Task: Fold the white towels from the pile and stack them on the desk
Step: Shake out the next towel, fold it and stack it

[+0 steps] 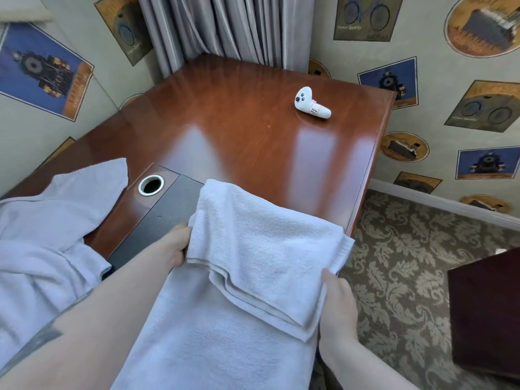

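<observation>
Both hands are gripping a white towel [253,249] at the desk's [225,122] near edge: the left hand [176,243] is pinching its left side, the right hand [337,308] its folded corner. The pile [50,226] is lying at left, a white controller [311,104] farther back.

I see pale wallpaper [433,46] printed with bicycle and clock-tower emblems on both sides, and grey pleated curtains [213,26] hanging in the far corner. The floor is patterned carpet [394,249] in beige and grey, edged by a white skirting board [439,199]. At right, I see a dark wooden cabinet [484,313].
</observation>
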Action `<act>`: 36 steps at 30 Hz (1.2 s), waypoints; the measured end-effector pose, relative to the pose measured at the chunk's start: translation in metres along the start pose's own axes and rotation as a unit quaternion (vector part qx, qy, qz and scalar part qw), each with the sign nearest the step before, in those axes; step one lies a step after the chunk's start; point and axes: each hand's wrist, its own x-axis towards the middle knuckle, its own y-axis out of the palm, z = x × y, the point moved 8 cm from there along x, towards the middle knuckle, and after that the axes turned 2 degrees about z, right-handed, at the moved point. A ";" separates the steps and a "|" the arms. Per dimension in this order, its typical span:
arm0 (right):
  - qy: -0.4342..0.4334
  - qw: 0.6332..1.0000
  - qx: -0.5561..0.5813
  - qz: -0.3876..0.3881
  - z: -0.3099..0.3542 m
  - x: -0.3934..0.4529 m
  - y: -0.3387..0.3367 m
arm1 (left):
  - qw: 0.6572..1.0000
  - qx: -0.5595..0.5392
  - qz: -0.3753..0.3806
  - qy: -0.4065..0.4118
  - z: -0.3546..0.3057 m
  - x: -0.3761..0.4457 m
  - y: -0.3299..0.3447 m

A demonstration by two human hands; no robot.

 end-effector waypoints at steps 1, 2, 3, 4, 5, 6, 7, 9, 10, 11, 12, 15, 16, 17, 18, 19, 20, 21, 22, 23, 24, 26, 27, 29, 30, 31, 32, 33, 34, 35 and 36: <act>0.050 0.996 0.064 0.024 -0.004 0.001 0.004 | 1.000 -0.005 -0.005 -0.004 0.003 0.000 -0.001; 0.089 0.988 0.120 0.050 -0.005 0.002 0.009 | 1.000 -0.006 -0.010 -0.004 0.004 0.001 -0.001; 0.115 0.979 0.154 0.068 -0.007 0.003 0.012 | 1.000 -0.004 -0.013 -0.001 0.004 0.002 -0.001; 0.127 0.976 0.155 0.085 -0.009 0.005 0.014 | 1.000 -0.003 -0.015 0.004 0.004 0.001 -0.001; 0.126 0.978 0.134 0.103 -0.011 0.007 0.015 | 1.000 -0.003 -0.014 0.007 0.004 0.001 -0.001; 0.113 0.981 0.110 0.117 -0.009 0.008 0.014 | 1.000 -0.005 -0.011 0.010 0.004 0.000 -0.001; 0.090 0.983 0.095 0.127 -0.006 0.010 0.012 | 1.000 -0.009 -0.008 0.013 0.004 0.000 0.000; 0.047 0.985 0.089 0.140 0.004 0.012 0.006 | 1.000 -0.016 -0.001 0.020 0.003 -0.001 0.001; 0.038 0.986 0.084 0.138 0.006 0.012 0.003 | 0.999 -0.019 0.002 0.026 0.001 -0.001 0.001; 0.030 0.989 0.065 0.127 0.007 0.013 0.000 | 0.999 -0.019 0.004 0.032 0.000 0.000 0.002; 0.018 0.993 0.044 0.110 0.008 0.013 -0.003 | 0.999 -0.015 0.003 0.036 -0.002 -0.001 0.002; 0.002 0.998 0.013 0.061 0.010 0.016 -0.011 | 0.999 0.009 0.000 0.049 -0.008 -0.002 0.002; 0.004 0.999 0.008 0.053 0.010 0.016 -0.014 | 0.998 0.018 -0.004 0.055 -0.010 -0.002 0.001; 0.010 0.999 0.006 0.044 0.008 0.017 -0.017 | 0.998 0.024 -0.014 0.064 -0.013 -0.001 -0.002; 0.013 0.999 0.006 0.032 0.006 0.019 -0.020 | 0.996 0.028 -0.031 0.073 -0.016 -0.001 -0.006; 0.011 1.000 0.000 0.021 0.003 0.021 -0.023 | 0.995 0.033 -0.050 0.081 -0.019 -0.001 -0.009; 0.004 1.000 -0.010 0.010 0.001 0.022 -0.025 | 0.993 0.038 -0.069 0.089 -0.021 -0.001 -0.012; -0.006 1.000 -0.021 0.001 0.000 0.023 -0.026 | 0.991 0.046 -0.086 0.097 -0.023 -0.001 -0.013; -0.016 0.999 -0.029 -0.002 0.000 0.023 -0.026 | 0.988 0.057 -0.102 0.103 -0.023 0.000 -0.013; -0.024 0.999 -0.039 -0.001 0.001 0.023 -0.026 | 0.985 0.071 -0.117 0.107 -0.023 -0.001 -0.014; -0.029 0.998 -0.050 0.003 0.003 0.024 -0.026 | 0.981 0.091 -0.132 0.114 -0.023 -0.002 -0.014; -0.041 0.995 -0.089 0.025 0.010 0.032 -0.025 | 0.960 0.177 -0.156 0.148 -0.033 -0.003 -0.015; -0.042 0.994 -0.099 0.034 0.014 0.036 -0.024 | 0.947 0.212 -0.170 0.171 -0.042 -0.004 -0.018; -0.016 0.998 -0.060 0.033 0.022 0.047 -0.024 | 0.941 0.203 -0.178 0.201 -0.058 -0.002 -0.021; 0.006 0.999 -0.028 0.028 0.025 0.052 -0.022 | 0.950 0.181 -0.162 0.199 -0.063 -0.001 -0.019; 0.024 0.999 -0.003 0.020 0.028 0.056 -0.020 | 0.959 0.165 -0.139 0.185 -0.065 0.001 -0.015; 0.028 1.000 0.006 0.012 0.033 0.060 -0.017 | 0.965 0.162 -0.115 0.170 -0.066 0.003 -0.010; 0.015 1.000 0.001 0.002 0.038 0.065 -0.015 | 0.963 0.182 -0.103 0.167 -0.068 0.002 -0.004; -0.009 1.000 -0.008 -0.015 0.045 0.070 -0.014 | 0.952 0.220 -0.105 0.186 -0.073 -0.001 0.001; -0.033 0.999 -0.016 -0.037 0.052 0.074 -0.015 | 0.934 0.260 -0.114 0.216 -0.078 -0.005 0.004; -0.047 0.997 -0.027 -0.056 0.058 0.076 -0.016 | 0.917 0.290 -0.125 0.242 -0.084 -0.009 0.006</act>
